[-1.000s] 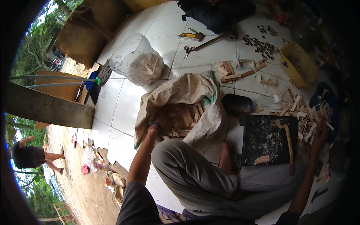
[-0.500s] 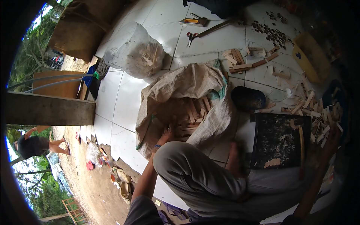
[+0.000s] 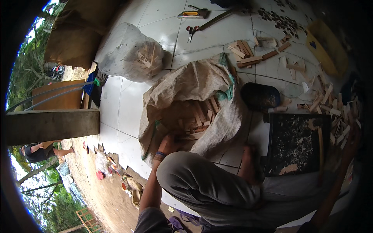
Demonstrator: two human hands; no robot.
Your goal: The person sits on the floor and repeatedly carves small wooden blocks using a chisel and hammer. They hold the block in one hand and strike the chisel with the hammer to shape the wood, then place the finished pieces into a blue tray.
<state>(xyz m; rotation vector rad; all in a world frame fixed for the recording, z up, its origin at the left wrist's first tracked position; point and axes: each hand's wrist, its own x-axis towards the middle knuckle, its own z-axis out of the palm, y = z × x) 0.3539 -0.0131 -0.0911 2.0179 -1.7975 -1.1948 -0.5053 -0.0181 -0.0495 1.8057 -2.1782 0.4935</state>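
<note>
My left hand [image 3: 168,145] reaches into the near left side of the open mouth of a beige woven sack [image 3: 182,86]. Loose wooden strips [image 3: 199,116] lie inside, just beyond the fingers, which are shaded and hard to make out. In the dim right margin, my right hand [image 3: 352,135] is at the edge of a heap of short wooden pieces [image 3: 328,93]. Its fingers blur into the dark, so whether it holds a piece cannot be seen. Between my right arm and my foot sits a worn black board [image 3: 293,145], with a hammer-like wooden-handled tool [image 3: 320,149] along its right side.
A dark oval container [image 3: 259,96] stands right of the sack. Beyond are a clear plastic bag [image 3: 134,54] with wood scraps, scissors [image 3: 192,32], a staple gun [image 3: 193,13], stacked strips [image 3: 246,54] and a yellow container [image 3: 326,48]. A person [image 3: 39,152] is outside at left.
The whole view has shifted slightly. My left hand has drawn back a little toward the sack's near rim. My right hand stays by the wooden heap. The person outside has changed posture.
</note>
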